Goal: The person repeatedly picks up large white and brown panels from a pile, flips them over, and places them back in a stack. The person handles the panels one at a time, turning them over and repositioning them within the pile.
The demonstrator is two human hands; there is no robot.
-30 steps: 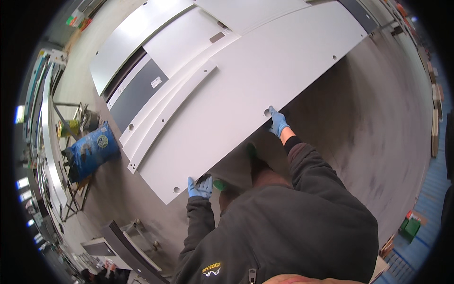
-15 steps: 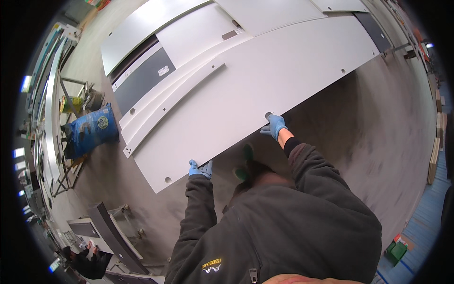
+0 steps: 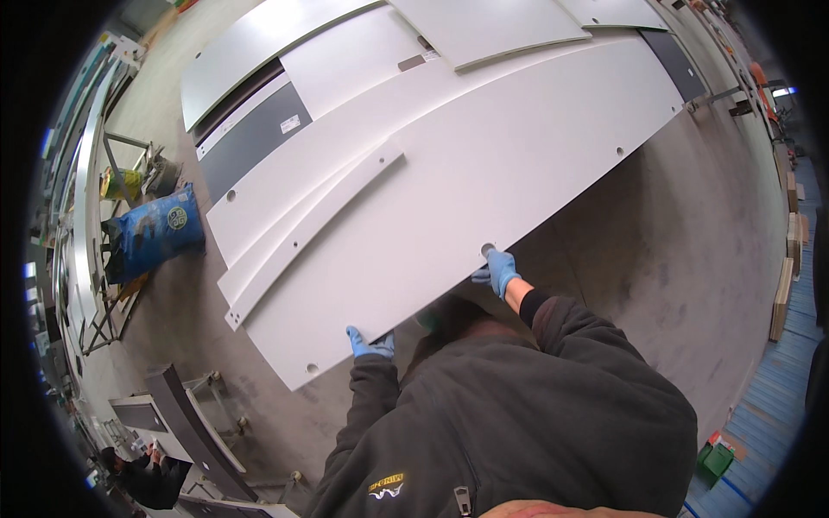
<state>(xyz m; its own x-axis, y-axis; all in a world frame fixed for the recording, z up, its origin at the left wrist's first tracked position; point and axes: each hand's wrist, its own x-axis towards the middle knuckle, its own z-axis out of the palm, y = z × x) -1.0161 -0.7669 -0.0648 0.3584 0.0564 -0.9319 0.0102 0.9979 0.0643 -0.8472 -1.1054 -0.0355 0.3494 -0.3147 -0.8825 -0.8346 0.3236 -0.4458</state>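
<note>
A long white panel (image 3: 518,173) with round holes near its edges lies before me. At its near edge, my left hand (image 3: 371,344), in a blue glove, grips close to the left end, thumb on top. My right hand (image 3: 498,274), also gloved, grips farther right beside a round hole, its thumb at the hole; fingers of both hands are partly hidden by the panel. On the panel's left part rests a narrow white strip (image 3: 319,233) with small holes.
Behind lie more white panels (image 3: 350,65) and a dark grey panel (image 3: 256,134). At left stands a blue sack (image 3: 160,229) by a metal frame (image 3: 108,319). A co-worker (image 3: 147,475) works at lower left near a dark beam (image 3: 203,432). A green bin (image 3: 715,462) sits at lower right.
Both hands have drawn the long white panel toward me. The narrow strip has come along on it, and more of the white surface behind is uncovered.
</note>
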